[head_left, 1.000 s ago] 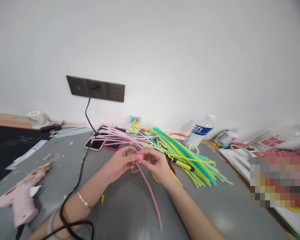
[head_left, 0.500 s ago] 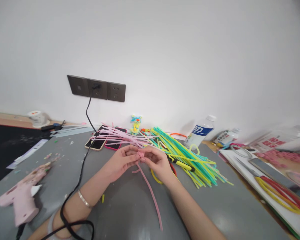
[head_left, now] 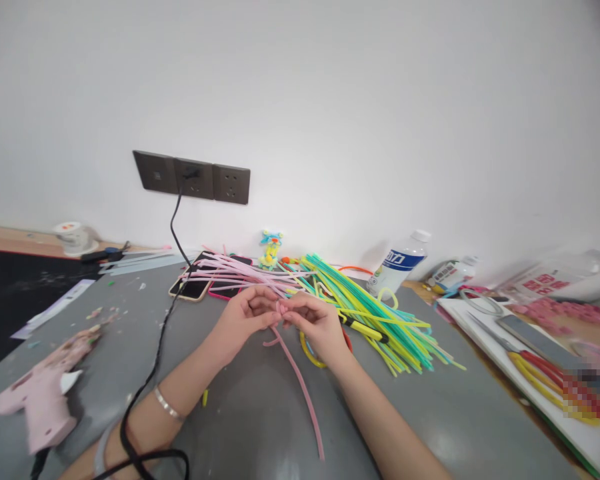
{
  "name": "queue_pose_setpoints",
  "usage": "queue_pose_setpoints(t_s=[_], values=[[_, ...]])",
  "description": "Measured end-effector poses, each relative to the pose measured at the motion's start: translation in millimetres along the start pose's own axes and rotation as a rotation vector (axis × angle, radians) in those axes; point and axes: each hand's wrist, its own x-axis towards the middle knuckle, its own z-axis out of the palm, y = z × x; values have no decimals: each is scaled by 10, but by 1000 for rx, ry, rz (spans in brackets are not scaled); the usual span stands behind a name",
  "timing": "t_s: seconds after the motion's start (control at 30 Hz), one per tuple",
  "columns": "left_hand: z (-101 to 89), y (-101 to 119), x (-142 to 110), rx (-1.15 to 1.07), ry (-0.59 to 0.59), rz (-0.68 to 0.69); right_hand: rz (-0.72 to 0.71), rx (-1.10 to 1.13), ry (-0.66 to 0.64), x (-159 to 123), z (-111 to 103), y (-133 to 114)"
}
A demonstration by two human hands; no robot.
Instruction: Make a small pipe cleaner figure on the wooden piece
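Note:
In the middle of the head view, my left hand point(head_left: 250, 315) and my right hand point(head_left: 315, 323) meet fingertip to fingertip above the grey table. Both pinch a pink pipe cleaner point(head_left: 300, 387), which is bunched into a small knot or coil between the fingers. Its long tail curves down toward me, and a short hooked end shows just under the fingertips. Fingers partly cover the coil. Behind the hands lies a bundle of pale pink pipe cleaners point(head_left: 240, 270). Close to my right hand is a pile of green and yellow pipe cleaners point(head_left: 380, 320).
A pink glue gun point(head_left: 47, 400) lies at left, and a black cord point(head_left: 163, 340) crosses my left forearm. Two phones point(head_left: 193, 289), a small figure point(head_left: 271, 250) and a bottle point(head_left: 400, 263) stand or lie near the wall. Red-and-yellow-handled scissors point(head_left: 545, 383) rest at right. A yellow cutter point(head_left: 365, 329) lies by the pile.
My fingertips have shifted slightly around the pink coil, showing a bit more of its loop. Both hands stay in nearly the same place, and the tail hangs as before.

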Motion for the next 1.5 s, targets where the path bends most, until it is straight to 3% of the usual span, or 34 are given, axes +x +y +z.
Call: queue_pose_setpoints(t_s=[0.23, 0.47, 1.03, 1.3, 1.5], values=[[5, 13, -10, 193, -6, 148, 8, -13, 48, 5, 0, -31], [3, 8, -10, 185, 5, 136, -24, -26, 21, -3, -5, -11], [-40, -7, -17, -139, -53, -153, -102, -237, -102, -24, -42, 13], [-6, 18, 4, -97, -15, -199, -135, -397, -119, -21, -33, -48], [-17, 3, -15, -86, -33, -220, -129, -376, -126, -28, -18, -70]])
